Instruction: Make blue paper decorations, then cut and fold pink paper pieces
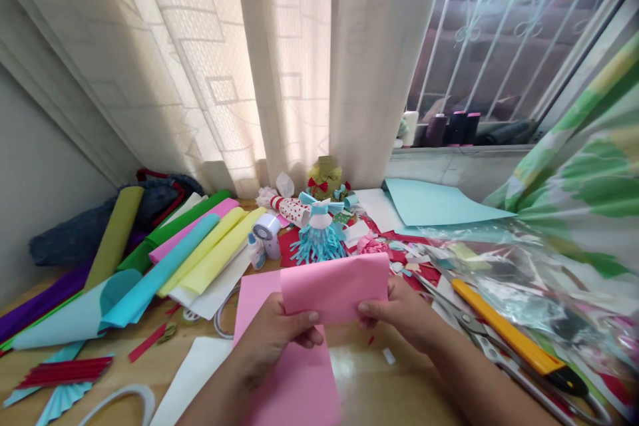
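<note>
From the head camera, the person's left hand (272, 339) and right hand (399, 309) are both held out in front, above a wooden table (372, 389). Each hand pinches one side of the pink paper (334, 287), with the thumb on top and the fingers curled under, and this seems to keep the paper flat and up where it can be seen. The pink paper is in the middle, over a bigger pink sheet (294, 379), and I cannot tell if they are one folded sheet or two. Steel scissors (464, 319) and a yellow craft knife (509, 336) lie near the right hand, maybe to be easy to reach. Rolls of colored paper (200, 246) lie to the left, perhaps to leave room. A small blue paper dress (319, 243) stands just past the pink paper, near a glue bottle (256, 251).
</note>
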`<action>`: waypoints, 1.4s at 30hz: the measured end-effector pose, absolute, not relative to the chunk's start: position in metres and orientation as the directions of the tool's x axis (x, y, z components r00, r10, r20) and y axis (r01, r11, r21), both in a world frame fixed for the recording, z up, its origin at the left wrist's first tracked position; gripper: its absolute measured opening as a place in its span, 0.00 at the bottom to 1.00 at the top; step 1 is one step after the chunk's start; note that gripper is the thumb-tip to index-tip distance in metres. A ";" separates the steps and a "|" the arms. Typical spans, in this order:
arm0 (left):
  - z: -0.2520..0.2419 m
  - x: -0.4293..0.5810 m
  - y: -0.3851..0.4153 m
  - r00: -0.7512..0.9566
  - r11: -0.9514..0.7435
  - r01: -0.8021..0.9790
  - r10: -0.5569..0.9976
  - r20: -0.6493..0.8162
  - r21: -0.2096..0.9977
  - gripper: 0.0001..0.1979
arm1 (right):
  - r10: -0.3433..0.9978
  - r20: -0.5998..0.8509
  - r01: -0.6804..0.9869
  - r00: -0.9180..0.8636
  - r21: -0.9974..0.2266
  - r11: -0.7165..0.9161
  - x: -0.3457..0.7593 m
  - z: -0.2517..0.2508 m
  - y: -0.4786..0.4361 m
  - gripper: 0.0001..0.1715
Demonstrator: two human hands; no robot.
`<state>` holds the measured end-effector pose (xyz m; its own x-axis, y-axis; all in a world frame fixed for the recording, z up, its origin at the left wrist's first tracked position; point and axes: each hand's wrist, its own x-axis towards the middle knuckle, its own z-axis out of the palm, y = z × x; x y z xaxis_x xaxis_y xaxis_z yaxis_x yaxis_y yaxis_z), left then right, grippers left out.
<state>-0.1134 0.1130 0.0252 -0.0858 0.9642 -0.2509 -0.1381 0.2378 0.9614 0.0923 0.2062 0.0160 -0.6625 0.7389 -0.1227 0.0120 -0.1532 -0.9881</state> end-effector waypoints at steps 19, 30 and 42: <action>0.023 -0.109 0.112 -0.166 0.178 -0.174 0.964 -0.206 0.969 0.13 | 0.776 -0.128 0.125 -0.618 -0.990 -0.064 0.088 0.014 0.203 0.14; 0.024 -0.110 0.113 -0.098 0.184 -0.311 0.970 -0.224 0.932 0.09 | 0.807 -0.104 0.127 -0.581 -0.991 -0.036 0.084 0.016 0.199 0.14; 0.026 -0.109 0.112 -0.136 0.159 -0.130 0.975 -0.176 0.979 0.12 | 0.812 -0.084 0.102 -0.578 -0.994 -0.030 0.082 0.016 0.198 0.12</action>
